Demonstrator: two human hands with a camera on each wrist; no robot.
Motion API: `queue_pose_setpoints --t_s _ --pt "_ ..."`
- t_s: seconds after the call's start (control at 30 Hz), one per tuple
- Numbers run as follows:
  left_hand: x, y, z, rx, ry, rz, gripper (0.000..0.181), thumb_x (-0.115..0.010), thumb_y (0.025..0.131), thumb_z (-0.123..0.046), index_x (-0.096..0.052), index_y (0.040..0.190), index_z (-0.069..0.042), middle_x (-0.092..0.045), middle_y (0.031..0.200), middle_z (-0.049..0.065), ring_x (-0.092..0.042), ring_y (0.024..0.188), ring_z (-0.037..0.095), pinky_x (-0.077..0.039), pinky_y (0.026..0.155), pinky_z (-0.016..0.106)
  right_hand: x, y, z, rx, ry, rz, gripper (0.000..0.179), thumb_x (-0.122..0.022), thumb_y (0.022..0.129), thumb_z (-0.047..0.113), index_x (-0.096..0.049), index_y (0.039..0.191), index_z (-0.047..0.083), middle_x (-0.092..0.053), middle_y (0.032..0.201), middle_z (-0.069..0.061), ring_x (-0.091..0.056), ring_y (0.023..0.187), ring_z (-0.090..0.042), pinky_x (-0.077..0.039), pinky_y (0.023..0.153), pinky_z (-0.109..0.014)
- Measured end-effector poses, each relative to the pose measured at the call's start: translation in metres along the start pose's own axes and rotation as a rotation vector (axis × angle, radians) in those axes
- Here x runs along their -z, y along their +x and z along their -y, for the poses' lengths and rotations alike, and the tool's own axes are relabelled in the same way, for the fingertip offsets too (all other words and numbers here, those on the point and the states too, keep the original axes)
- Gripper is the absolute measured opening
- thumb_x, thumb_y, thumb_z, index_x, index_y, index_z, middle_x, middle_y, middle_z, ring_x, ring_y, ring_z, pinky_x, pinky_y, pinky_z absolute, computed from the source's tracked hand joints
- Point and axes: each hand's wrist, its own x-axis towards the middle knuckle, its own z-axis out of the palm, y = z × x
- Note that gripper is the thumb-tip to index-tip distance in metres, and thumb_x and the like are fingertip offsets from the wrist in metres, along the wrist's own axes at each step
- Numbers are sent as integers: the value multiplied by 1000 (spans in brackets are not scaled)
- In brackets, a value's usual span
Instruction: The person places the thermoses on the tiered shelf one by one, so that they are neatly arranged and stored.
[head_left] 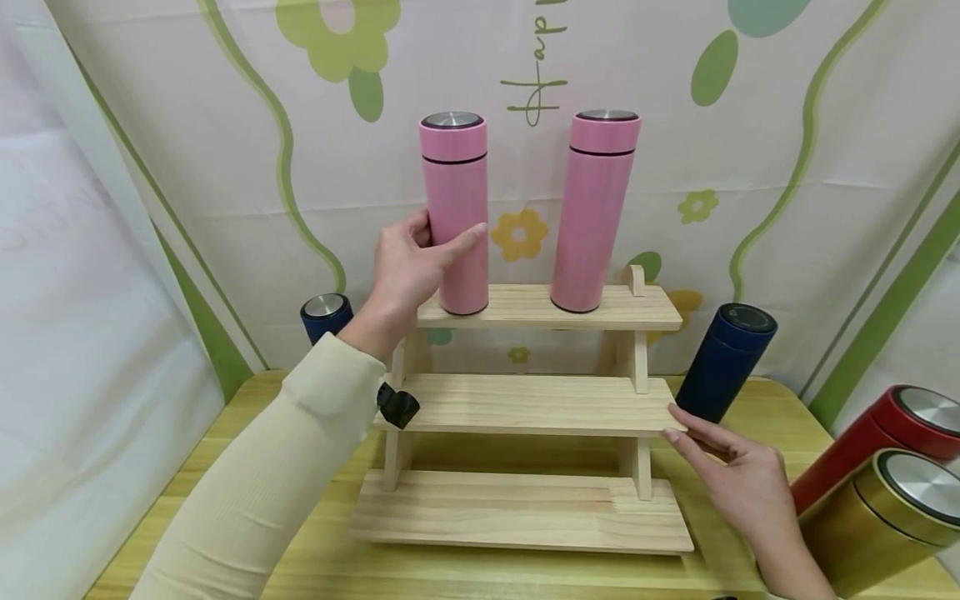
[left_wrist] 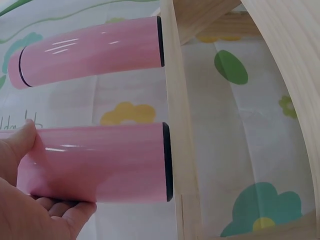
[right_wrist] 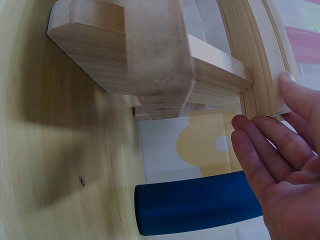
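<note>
The left hand is wrapped around the lower half of the left pink flask, thumb on one side and fingers curled round the other, as the left wrist view confirms. The flask stands on the top step of the wooden rack, near its left end, with a second pink flask apart from it to the right.

The right hand lies open – fingers straight, tips touching the right end of the middle step, steadying the rack.

The held flask stands upright, long axis vertical, steel-capped lid pointing up. To handle it well, I judge the grip should stay low and firm and the flask be kept plumb – a tall, narrow body tips easily, and the neighbouring flask is close enough to knock.
</note>
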Motion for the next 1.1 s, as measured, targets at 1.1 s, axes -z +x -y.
queue_pose_setpoints --t_s 1.1 --pt "-6 4 8 -49 28 -35 67 -89 90 -44 -64 146 -15 -73 139 3 -72 122 17 -59 110 36 -2 1 -2 12 27 -6 44 -80 95 53 -76 135 35 -80 113 17 -52 96 33 -52 60 -19"
